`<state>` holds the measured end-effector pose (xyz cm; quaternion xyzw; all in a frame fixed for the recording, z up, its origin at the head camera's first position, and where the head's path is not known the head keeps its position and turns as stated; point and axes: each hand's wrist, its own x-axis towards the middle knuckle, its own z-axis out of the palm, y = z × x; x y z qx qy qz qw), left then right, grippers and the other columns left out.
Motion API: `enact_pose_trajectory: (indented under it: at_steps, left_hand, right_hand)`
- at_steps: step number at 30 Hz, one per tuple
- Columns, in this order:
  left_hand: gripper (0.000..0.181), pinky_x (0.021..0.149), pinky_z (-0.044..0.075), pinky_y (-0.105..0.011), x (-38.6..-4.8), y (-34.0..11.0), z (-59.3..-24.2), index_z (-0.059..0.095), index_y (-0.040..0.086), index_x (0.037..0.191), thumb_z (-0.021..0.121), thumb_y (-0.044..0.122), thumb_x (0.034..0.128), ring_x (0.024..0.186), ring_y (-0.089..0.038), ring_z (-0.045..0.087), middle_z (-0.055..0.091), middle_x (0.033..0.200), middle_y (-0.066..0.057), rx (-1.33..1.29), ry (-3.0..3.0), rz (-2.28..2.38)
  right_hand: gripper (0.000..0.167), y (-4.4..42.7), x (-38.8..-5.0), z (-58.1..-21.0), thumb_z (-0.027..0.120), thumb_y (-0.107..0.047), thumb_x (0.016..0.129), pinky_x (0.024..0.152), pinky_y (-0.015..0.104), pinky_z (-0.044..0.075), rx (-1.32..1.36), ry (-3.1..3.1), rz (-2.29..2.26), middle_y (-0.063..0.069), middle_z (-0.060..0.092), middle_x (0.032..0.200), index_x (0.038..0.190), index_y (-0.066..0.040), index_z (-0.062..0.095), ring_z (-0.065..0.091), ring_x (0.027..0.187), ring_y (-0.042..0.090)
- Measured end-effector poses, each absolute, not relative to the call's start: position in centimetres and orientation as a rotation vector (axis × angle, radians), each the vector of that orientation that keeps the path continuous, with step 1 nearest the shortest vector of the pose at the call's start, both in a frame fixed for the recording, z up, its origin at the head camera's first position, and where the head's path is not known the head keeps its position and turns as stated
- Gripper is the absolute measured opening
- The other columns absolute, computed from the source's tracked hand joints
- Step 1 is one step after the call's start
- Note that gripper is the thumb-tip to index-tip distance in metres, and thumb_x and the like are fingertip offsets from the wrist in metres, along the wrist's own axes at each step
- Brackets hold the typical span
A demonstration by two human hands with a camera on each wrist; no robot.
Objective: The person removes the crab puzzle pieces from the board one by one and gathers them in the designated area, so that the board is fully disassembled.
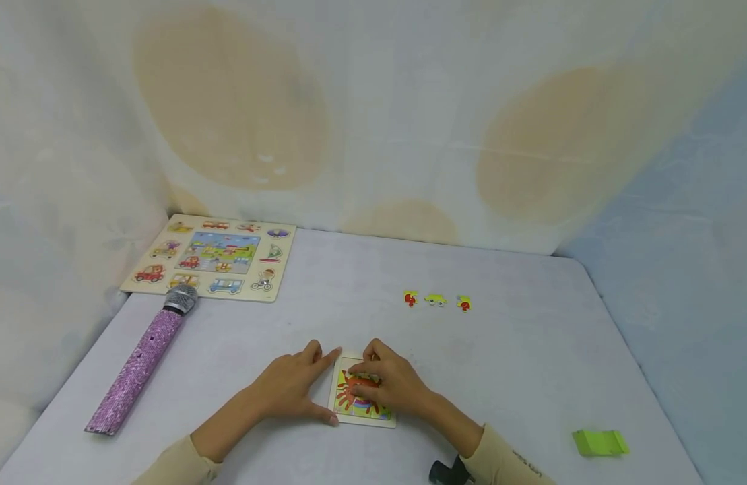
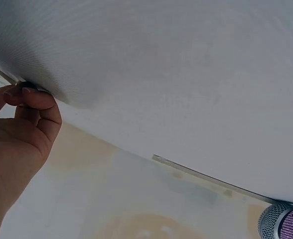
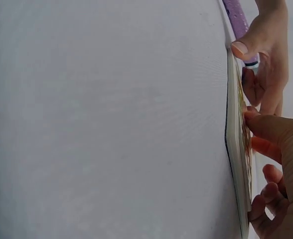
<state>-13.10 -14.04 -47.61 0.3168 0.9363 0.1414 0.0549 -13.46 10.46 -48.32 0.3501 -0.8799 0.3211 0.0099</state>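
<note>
A small square puzzle board [image 1: 364, 424] with a red crab picture lies flat near the table's front middle. Thumb and index finger of my left hand [image 1: 291, 384] are spread along its left side, touching the lower and upper corners. My right hand [image 1: 399, 382] is over the board's right part, thumb and index fingertips apart on the crab picture; whether a piece is between them I cannot tell. The right wrist view has the board [image 3: 238, 149] edge-on, my right hand [image 3: 281, 164] at its face and my left hand [image 3: 270, 55] at the far end. The left wrist view shows my left hand [image 2: 22, 129].
A large vehicle puzzle board [image 1: 269, 289] lies at the back left, a pink glittery microphone [image 1: 137, 364] in front of it. Several small pieces [image 1: 436, 300] are in a row behind my hands. A green block [image 1: 600, 443] sits front right, a black object [image 1: 450, 471] near my right sleeve.
</note>
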Motion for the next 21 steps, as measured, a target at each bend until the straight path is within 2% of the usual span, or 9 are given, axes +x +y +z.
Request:
enact_pose_trajectory:
  at_steps: [11,18,21]
  left_hand:
    - [0.111,0.060,0.035,-0.021,-13.0,-14.1,-47.6,0.048,0.016,0.148,0.066,0.085,0.0627,0.070,-0.006,0.040,0.039,0.103,0.003,0.966,2.850,0.464]
    - [0.112,0.060,0.034,-0.021,-13.0,-14.0,-47.8,0.047,0.018,0.149,0.066,0.086,0.0615,0.071,-0.006,0.040,0.039,0.102,0.004,0.955,2.861,0.444]
    - [0.112,0.060,0.034,-0.021,-13.0,-14.0,-47.9,0.047,0.019,0.149,0.065,0.087,0.0616,0.071,-0.005,0.040,0.039,0.103,0.005,0.954,2.857,0.449]
  right_hand:
    - [0.028,11.4,-14.2,-47.8,0.082,-0.027,0.082,0.069,0.016,0.041,1.083,-2.746,1.104,-0.005,0.043,0.097,0.106,-0.012,0.078,0.042,0.085,0.006]
    - [0.028,15.0,-16.4,-47.0,0.086,-0.020,0.078,0.076,0.029,0.044,0.961,-2.715,1.149,-0.001,0.043,0.096,0.102,-0.008,0.079,0.042,0.093,0.011]
    - [0.028,16.9,-17.7,-46.8,0.086,-0.018,0.077,0.077,0.029,0.042,0.882,-2.736,1.100,-0.001,0.042,0.096,0.103,-0.008,0.079,0.042,0.093,0.013]
